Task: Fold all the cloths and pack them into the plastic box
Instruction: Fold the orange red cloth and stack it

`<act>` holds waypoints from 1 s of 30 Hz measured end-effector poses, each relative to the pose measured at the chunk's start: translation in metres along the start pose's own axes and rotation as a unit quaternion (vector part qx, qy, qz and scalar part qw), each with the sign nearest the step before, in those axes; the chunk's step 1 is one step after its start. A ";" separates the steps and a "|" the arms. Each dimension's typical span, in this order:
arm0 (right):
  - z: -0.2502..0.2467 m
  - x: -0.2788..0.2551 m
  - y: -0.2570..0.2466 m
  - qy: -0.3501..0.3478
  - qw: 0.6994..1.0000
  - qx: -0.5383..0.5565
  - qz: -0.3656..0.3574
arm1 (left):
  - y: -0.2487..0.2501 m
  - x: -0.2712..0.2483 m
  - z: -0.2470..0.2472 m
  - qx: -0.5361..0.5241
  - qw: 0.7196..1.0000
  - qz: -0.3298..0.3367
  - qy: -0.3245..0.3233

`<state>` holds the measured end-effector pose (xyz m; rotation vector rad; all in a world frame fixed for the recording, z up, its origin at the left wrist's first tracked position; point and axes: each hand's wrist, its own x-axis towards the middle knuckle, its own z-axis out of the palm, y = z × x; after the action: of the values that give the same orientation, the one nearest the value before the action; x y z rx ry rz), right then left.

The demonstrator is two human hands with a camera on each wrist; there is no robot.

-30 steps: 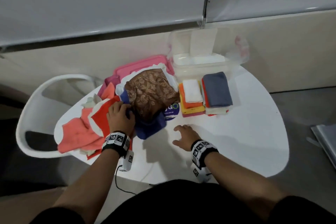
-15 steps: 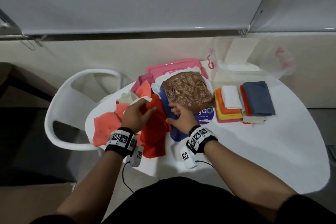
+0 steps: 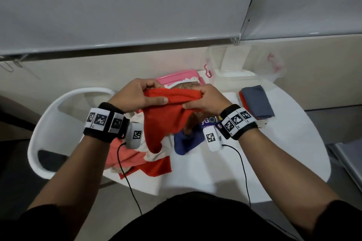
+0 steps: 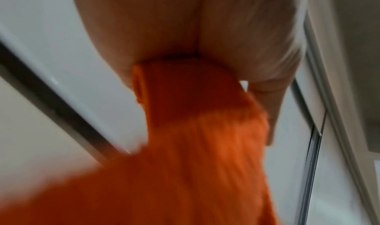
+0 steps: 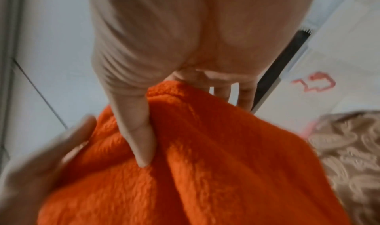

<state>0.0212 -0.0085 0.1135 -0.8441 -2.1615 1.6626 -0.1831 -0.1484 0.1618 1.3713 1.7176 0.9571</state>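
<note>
**Holding the red cloth aloft over the bench**

Gripping one upper edge between them, both hands carry the red cloth [image 3: 166,117] above the white bench [image 3: 284,152]. The left hand [image 3: 135,94] has its fingers [image 3: 150,84] curled over the top of the edge and the thumb laid along the near side, grasping the fabric. The right hand [image 3: 207,97] pinches the same edge just beside it, thumb on the near face, fingers behind. The wrist views confirm both grasps: cloth bunched in the left palm [image 4: 185,85], and the right thumb [image 5: 137,131] pressed into the pile.

The cloth hangs down from the fingers, its lower end reaching the heap of unfolded cloths [image 3: 137,154] below the left hand. A blue cloth [image 3: 186,141] lies below the right wrist. A brown patterned cloth [image 3: 188,86] shows just beyond the fingers, resting on a pink lid [image 3: 176,76].

The plastic box [image 3: 244,64] stands open beyond and to the right of the right hand, well apart from it. Folded cloths [image 3: 256,101], grey on top, are stacked on the bench to the right of the right hand, near the box. A white chair [image 3: 45,123] stands to the left of the left wrist.
</note>
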 end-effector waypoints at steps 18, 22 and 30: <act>-0.185 -0.134 0.062 0.192 0.977 0.055 0.075 | 0.060 0.052 0.131 0.219 0.971 0.034 0.087; -0.207 -0.143 0.082 0.278 0.957 0.078 0.045 | 0.070 0.057 0.154 0.192 0.966 0.060 0.163; -0.206 -0.200 0.151 0.160 0.981 0.061 0.091 | 0.038 0.009 0.204 0.069 0.997 0.009 -0.016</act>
<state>0.3334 0.0566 0.0551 -1.2093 -1.7950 1.5918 0.0122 -0.1115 0.1009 1.4834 1.7776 0.8345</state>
